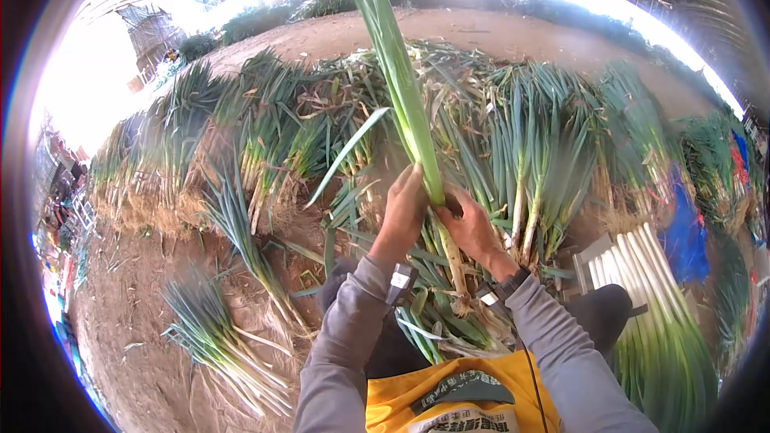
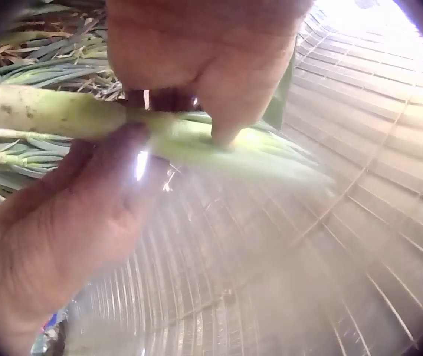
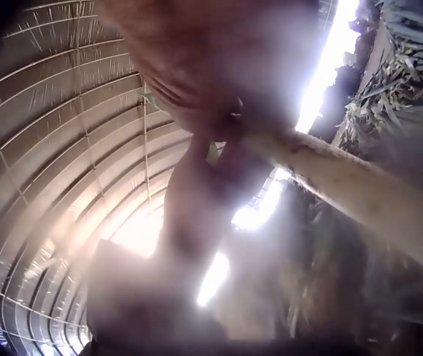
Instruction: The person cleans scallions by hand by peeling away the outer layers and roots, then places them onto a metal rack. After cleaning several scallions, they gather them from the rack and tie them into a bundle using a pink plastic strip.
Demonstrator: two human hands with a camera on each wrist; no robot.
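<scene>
A long green onion [image 1: 399, 84] stands upright before me, its roots down and its leaves reaching past the top of the head view. My left hand [image 1: 403, 210] grips the stalk where green meets pale, thumb along it. Just to the right, my right hand [image 1: 475, 232] pinches the same stalk slightly lower. One loose leaf [image 1: 346, 152] bends away to the left. In the left wrist view the stalk [image 2: 41, 113] runs sideways between the fingers of both hands. Brown specks mark the pale stalk [image 3: 360, 189] in the right wrist view.
Bundles of unpeeled green onions [image 1: 541, 144] line the ground ahead. Clean white-stemmed ones [image 1: 642, 273] lie on a metal stand [image 1: 585, 261] at my right. A smaller pile [image 1: 228, 345] rests on the soil at left. A blue sheet [image 1: 684, 232] lies far right.
</scene>
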